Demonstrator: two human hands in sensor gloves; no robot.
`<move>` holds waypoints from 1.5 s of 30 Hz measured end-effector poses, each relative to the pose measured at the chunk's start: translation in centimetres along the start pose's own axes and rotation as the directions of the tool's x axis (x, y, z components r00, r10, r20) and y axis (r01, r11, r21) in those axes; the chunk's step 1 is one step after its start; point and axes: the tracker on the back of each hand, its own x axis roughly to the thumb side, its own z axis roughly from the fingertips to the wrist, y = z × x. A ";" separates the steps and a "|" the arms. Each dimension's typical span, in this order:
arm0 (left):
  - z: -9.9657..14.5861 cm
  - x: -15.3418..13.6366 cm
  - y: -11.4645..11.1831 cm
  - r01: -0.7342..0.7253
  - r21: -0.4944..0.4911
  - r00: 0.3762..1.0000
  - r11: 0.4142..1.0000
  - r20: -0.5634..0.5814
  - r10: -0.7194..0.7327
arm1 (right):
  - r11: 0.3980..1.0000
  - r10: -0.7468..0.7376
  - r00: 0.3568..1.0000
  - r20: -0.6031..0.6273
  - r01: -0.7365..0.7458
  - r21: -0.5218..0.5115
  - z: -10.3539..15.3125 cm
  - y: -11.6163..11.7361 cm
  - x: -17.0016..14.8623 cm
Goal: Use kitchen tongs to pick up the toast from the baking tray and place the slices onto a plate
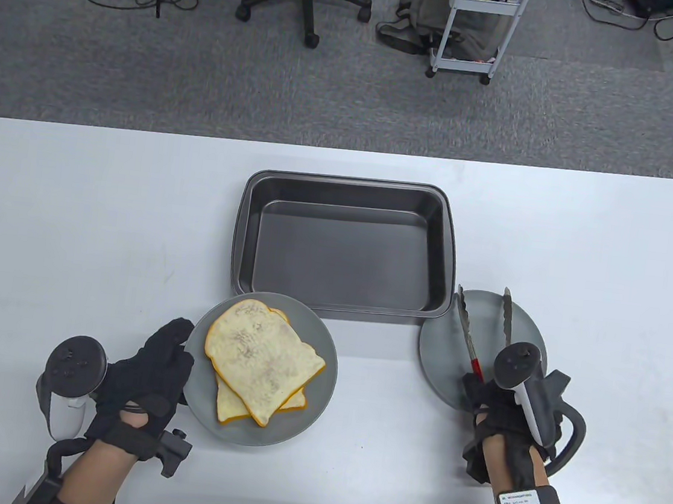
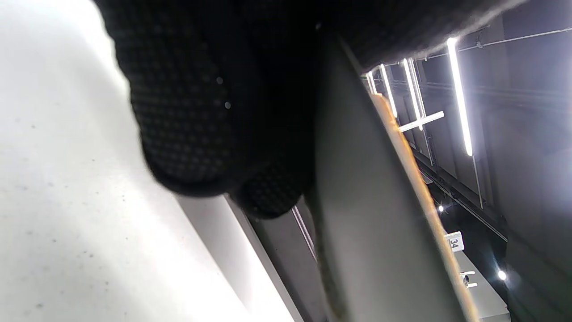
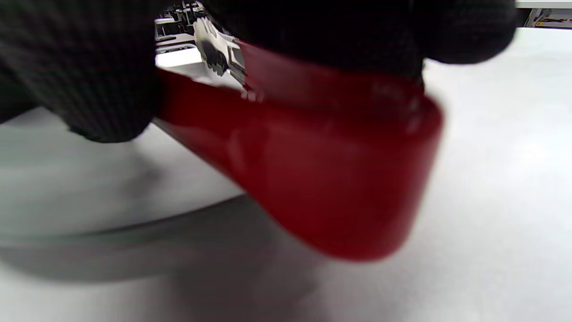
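Dark metal baking tray, rectangular, sits mid-table with nothing in it. Two toast slices, pale with orange crusts, stacked overlapping on a grey plate touching the tray's near-left corner. Red-handled metal tongs, arms spread, lie over a second grey plate at the tray's near-right corner.

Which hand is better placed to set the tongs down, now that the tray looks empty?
The right hand: it already holds the tongs by their red handle over the empty plate. The left hand only touches the rim of the plate with the toast; both toast slices lie there.
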 end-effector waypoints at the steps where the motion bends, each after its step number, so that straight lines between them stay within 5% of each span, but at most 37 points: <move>1: 0.0 0.0 0.0 0.002 0.000 1.000 1.000 0.000 -0.002 | 1.000 0.014 1.000 -0.003 -0.014 -0.011 0.0 0.0 0.1; 11: -0.1 0.0 -0.2 0.010 -0.018 1.000 1.000 -0.004 -0.010 | 0.995 -0.067 0.997 0.034 0.070 -0.067 1.5 -2.2 -0.1; 21: -0.1 -0.2 0.4 -0.020 0.000 1.000 1.000 -0.022 0.020 | 0.964 -0.143 0.931 0.336 0.208 -0.166 7.7 -5.1 1.1; 32: -0.5 -1.3 3.0 -0.075 0.089 0.995 0.993 -0.061 0.080 | 0.969 -0.095 0.821 0.563 0.205 -0.135 11.3 -0.9 3.2; 45: -1.0 -2.2 5.3 -0.104 0.164 0.989 0.981 -0.090 0.120 | 0.959 0.076 0.772 0.631 0.117 -0.258 12.8 2.3 4.9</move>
